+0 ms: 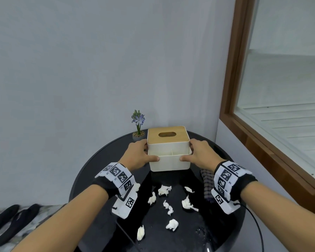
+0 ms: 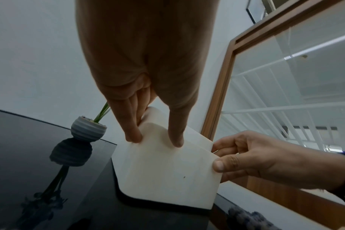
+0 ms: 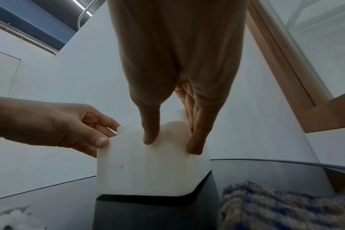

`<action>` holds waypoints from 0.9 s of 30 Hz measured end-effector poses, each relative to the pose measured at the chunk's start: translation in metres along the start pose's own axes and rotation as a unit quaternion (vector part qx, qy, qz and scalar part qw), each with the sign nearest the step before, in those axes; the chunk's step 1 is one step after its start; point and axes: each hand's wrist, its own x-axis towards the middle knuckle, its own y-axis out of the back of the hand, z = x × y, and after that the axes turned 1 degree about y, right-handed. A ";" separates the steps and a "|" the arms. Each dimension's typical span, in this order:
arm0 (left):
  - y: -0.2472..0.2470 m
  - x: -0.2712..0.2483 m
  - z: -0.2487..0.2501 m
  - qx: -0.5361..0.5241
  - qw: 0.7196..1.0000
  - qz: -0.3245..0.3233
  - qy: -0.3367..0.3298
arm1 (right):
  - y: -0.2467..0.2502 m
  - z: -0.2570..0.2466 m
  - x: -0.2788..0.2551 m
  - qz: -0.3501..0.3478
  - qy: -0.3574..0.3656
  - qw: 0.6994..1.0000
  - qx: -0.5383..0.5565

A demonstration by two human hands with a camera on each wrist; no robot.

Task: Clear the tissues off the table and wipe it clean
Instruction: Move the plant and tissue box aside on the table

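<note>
Both forearms are stretched forward over the round black table [image 1: 91, 171], and the cream tissue box [image 1: 169, 162] is gripped from either side. The left hand [image 1: 137, 155] is clamped on the box's left wall, with the thumb laid across the front face and the fingers wrapped around the side; the right hand [image 1: 201, 155] is clamped on the right wall in a mirrored hold. In the left wrist view, the fingers [image 2: 132, 133] are seen pressed against the box's corner, and in the right wrist view the fingertips [image 3: 195, 146] are seen pressed likewise on the opposite side. Whether the box is resting on the table or raised just above it cannot be told. The box is topped with a wooden lid [image 1: 167, 134] that has an oval slot, and an open divided tray is seen at its front. The crumpled white tissues [image 1: 165, 190] are scattered on the near half of the table, between the two wrists and closer to the body, well apart from the box. A checked cloth [image 1: 208, 180] is lying by the right wrist, near the table's right edge. A small potted flower [image 1: 138, 124] is standing at the far edge, just beside the box's left rear corner. Water droplets are visible on the near right part of the tabletop.
</note>
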 end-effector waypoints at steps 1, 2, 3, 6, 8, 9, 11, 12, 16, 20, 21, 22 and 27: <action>0.001 0.002 0.000 -0.005 1.000 0.000 0.001 | 0.001 -0.001 0.003 0.002 0.004 1.000 -0.002; 0.002 0.004 0.000 -0.010 1.000 -0.001 0.002 | 0.001 -0.001 0.006 0.004 0.008 1.000 -0.004; 0.003 0.007 0.000 -0.015 1.000 -0.001 0.003 | 0.002 -0.001 0.009 0.005 0.012 1.000 -0.007; 0.006 0.018 0.002 -0.021 1.000 0.012 0.004 | 0.007 -0.001 0.022 0.008 0.025 1.000 -0.013; 0.007 0.030 0.003 -0.016 1.000 0.016 0.003 | 0.011 -0.001 0.033 0.010 0.028 0.999 -0.014; 0.007 0.036 0.004 -0.015 1.000 0.016 0.003 | 0.013 -0.001 0.039 0.013 0.028 0.999 -0.018; 0.007 0.048 0.005 -0.010 1.000 0.016 0.004 | 0.017 -0.001 0.053 0.018 0.025 0.999 -0.023; 0.007 0.054 0.005 -0.008 1.000 0.018 0.007 | 0.018 0.000 0.059 0.019 0.025 0.999 -0.023; 0.004 0.077 0.003 0.001 1.000 0.023 0.011 | 0.014 0.008 0.080 0.014 0.019 1.000 -0.014; -0.003 0.091 -0.003 -0.007 0.999 0.033 -0.005 | 0.010 0.018 0.097 0.016 0.018 1.000 -0.010; -0.004 0.094 -0.005 -0.011 0.999 0.035 -0.007 | 0.009 0.020 0.101 0.016 0.017 1.000 -0.008; -0.006 0.097 -0.006 -0.014 0.999 0.037 -0.007 | 0.009 0.021 0.104 0.016 0.015 1.000 -0.006; -0.009 0.109 -0.014 -0.022 0.999 0.044 -0.001 | 0.004 0.024 0.116 0.017 0.008 1.000 -0.005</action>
